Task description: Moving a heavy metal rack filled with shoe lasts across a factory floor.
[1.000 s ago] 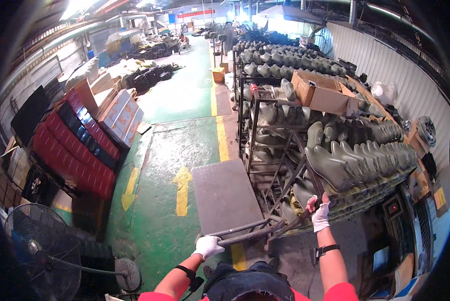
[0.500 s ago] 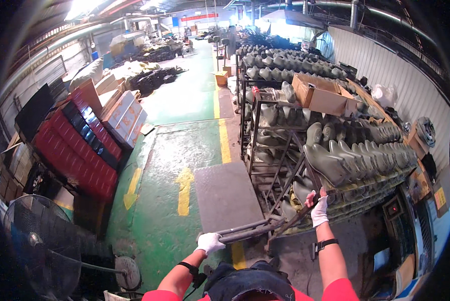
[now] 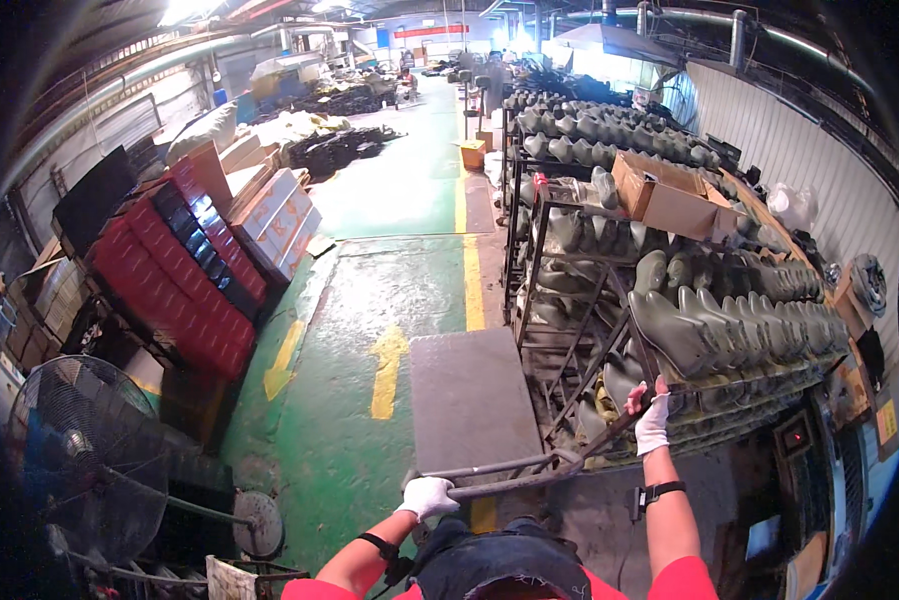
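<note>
Head view: left of the rack (image 3: 534, 245), a grey handle bar (image 3: 514, 483) is gripped near its end by the left hand (image 3: 428, 497), probably for leverage. Well apart from it, the right hand (image 3: 652, 420) is set against the rack's near edge, perhaps for steadiness; whether it is closed cannot be told. On the rack, boot-shaped pieces (image 3: 689, 335) are stood in rows, apparently to save room, their lower tiers obscured. Higher on the rack, a cardboard box (image 3: 674, 210) is placed, its contents hidden.

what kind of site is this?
Looks like a factory workshop, probably for footwear: rows of boot-shaped pieces fill metal racks, yellow arrows mark the green floor, and red boxes are stacked on the left.
</note>
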{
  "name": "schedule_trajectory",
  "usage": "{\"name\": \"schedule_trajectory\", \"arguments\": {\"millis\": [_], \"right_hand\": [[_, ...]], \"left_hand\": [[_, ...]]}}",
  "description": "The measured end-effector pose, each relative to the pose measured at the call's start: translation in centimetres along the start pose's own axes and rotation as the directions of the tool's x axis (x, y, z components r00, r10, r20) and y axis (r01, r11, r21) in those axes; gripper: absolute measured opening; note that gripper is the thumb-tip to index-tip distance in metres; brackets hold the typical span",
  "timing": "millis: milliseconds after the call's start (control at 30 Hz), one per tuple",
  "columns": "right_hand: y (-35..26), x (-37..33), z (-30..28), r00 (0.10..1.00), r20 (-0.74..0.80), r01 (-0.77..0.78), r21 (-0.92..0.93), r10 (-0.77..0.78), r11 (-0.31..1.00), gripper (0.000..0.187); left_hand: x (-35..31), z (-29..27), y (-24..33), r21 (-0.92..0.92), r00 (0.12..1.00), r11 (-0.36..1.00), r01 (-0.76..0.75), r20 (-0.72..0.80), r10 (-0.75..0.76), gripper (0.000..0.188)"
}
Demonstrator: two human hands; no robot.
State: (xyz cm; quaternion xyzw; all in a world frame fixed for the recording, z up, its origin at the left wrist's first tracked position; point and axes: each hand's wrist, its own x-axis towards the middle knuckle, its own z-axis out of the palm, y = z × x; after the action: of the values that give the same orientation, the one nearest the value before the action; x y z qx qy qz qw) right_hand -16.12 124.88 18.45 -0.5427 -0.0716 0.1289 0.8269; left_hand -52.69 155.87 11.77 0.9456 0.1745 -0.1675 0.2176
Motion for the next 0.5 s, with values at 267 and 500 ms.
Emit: {"name": "schedule_trajectory", "arguments": {"millis": [267,500], "right_hand": [[0.3,0.2,0.0,0.999,-0.031,-0.026,0.046,0.028,0.999,0.071],[0.5,0.2,-0.3,1.0,-0.026,-0.007,0.039,0.008,0.999,0.071]], "left_hand": [[-1.6,1.5,-0.3,-0.007,0.999,1.0,-0.003,0.041,0.003,0.037],[-2.1,1.9,-0.5,-0.021,0.999,0.999,-0.035,-0.012,0.035,0.032]]}}
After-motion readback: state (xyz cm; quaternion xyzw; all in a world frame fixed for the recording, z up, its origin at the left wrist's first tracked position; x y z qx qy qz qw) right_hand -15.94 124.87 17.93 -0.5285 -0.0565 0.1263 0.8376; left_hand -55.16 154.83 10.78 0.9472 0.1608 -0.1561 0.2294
